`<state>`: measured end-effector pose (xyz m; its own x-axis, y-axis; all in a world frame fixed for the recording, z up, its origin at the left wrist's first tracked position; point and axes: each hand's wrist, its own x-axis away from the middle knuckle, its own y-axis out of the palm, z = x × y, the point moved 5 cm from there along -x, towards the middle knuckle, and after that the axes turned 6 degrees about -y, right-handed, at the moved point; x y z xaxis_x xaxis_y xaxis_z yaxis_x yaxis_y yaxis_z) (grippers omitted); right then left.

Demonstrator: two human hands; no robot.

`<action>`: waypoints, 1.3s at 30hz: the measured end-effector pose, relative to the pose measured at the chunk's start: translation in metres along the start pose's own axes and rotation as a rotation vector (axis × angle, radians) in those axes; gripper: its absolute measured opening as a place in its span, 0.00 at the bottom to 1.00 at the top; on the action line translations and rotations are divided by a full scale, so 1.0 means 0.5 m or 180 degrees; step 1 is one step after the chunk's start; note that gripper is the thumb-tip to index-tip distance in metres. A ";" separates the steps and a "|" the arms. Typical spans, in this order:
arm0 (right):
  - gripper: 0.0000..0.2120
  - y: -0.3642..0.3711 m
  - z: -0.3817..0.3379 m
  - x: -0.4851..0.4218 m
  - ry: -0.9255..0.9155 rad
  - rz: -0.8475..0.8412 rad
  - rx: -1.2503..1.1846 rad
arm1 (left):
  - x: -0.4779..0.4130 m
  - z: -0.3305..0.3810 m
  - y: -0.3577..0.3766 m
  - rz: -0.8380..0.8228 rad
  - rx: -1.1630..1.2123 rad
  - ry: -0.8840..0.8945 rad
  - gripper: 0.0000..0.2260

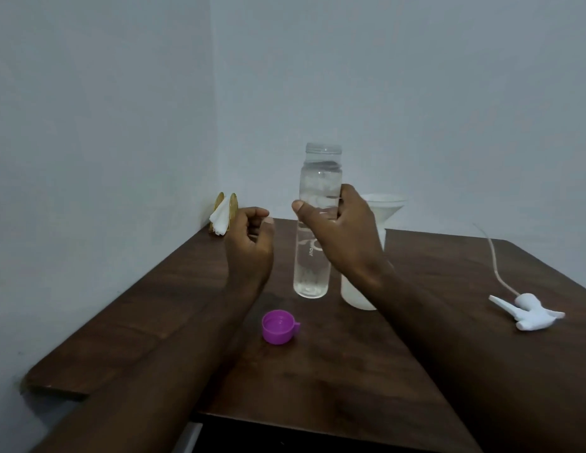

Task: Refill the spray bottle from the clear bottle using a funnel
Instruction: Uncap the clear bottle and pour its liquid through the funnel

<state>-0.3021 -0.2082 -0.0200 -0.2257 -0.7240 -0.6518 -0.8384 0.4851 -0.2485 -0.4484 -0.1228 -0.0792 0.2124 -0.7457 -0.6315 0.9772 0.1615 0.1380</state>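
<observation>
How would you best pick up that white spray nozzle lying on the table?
Probably by the thick middle body of the white plastic spray head, from above: it lies flat on the dark wooden table, and its thin trigger, spout and trailing tube offer poorer holds.

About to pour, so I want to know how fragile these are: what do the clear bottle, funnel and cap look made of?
Clear bottle: transparent and glossy with a threaded neck; likely hard plastic, glass not ruled out.
Funnel: white, matte, faintly translucent; looks like thin plastic.
Cap: opaque purple plastic, smooth, with a moulded tab.
</observation>
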 end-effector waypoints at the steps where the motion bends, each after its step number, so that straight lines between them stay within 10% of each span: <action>1: 0.18 -0.026 -0.009 -0.001 -0.0044 0.0033 0.0019 | -0.006 0.005 0.017 -0.0012 0.0073 -0.0195 0.06; 13: 0.16 -0.233 0.087 0.054 0.0284 0.0313 0.0377 | 0.008 0.030 0.214 -0.0705 0.0148 -0.2021 0.19; 17: 0.13 -0.277 0.135 0.068 0.0427 0.0435 0.0437 | 0.064 -0.007 0.238 -0.1266 0.0071 -0.1741 0.13; 22: 0.12 -0.305 0.168 0.083 0.0475 0.0540 0.0479 | 0.133 -0.034 0.281 -0.1819 -0.1042 -0.1362 0.28; 35: 0.12 -0.311 0.182 0.090 0.0391 0.0383 0.0441 | 0.149 -0.015 0.299 -0.1696 -0.1370 -0.0921 0.26; 39: 0.12 -0.309 0.181 0.087 0.0411 0.0389 0.0419 | 0.105 0.006 0.246 -0.0802 -0.0354 -0.1098 0.12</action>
<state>-0.1374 -0.2704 -0.0748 -0.3905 -0.7087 -0.5876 -0.7307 0.6268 -0.2704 -0.3169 -0.1437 -0.0931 -0.0267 -0.9398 -0.3407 0.9966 0.0016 -0.0825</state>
